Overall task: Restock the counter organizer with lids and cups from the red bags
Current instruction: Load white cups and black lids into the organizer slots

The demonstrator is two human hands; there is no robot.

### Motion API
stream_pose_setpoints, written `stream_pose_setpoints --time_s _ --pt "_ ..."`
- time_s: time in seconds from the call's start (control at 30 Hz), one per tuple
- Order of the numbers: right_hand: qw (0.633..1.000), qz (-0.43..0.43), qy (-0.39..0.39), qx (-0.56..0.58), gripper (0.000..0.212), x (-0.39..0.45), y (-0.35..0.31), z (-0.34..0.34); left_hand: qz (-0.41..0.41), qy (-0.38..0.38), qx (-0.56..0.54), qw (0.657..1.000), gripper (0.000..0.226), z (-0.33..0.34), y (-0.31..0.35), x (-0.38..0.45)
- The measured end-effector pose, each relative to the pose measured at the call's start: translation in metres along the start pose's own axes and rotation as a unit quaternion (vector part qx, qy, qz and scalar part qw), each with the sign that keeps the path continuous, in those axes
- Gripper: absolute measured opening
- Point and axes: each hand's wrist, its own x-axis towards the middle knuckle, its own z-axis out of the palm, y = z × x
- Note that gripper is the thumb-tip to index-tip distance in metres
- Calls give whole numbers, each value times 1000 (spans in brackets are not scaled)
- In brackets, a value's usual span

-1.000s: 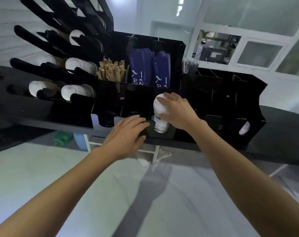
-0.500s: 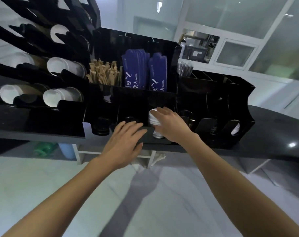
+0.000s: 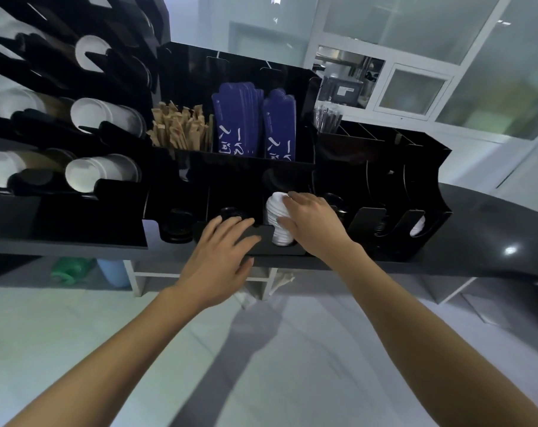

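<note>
At the near edge of the black counter organizer [image 3: 292, 251], the right hand [image 3: 313, 223] is grasping a ribbed white stack of lids [image 3: 278, 223], fingers curled round it as it is sitting in a middle front slot, while the left hand [image 3: 221, 251] is resting flat and unclenched on the slot's front lip. Cups [image 3: 101, 172] are filling the left racks already, but the right-hand slots are looking mostly dark, perhaps empty, so restocking is seeming only partly done.
</note>
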Motion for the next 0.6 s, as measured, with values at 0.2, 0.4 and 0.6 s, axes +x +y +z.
stream_pose_setpoints --time_s 0.2,0.4,0.6 --pt "999 -4 -47 -27 30 4 1 -6 -2 -3 -5 1000 44 0 0 0" --pt "997 -29 -40 54 18 3 0 -5 -4 -9 -5 1000 42 -1 1 0" --pt "998 -57 -22 35 16 2 -2 8 -2 -7 -4 1000 41 1 1 0"
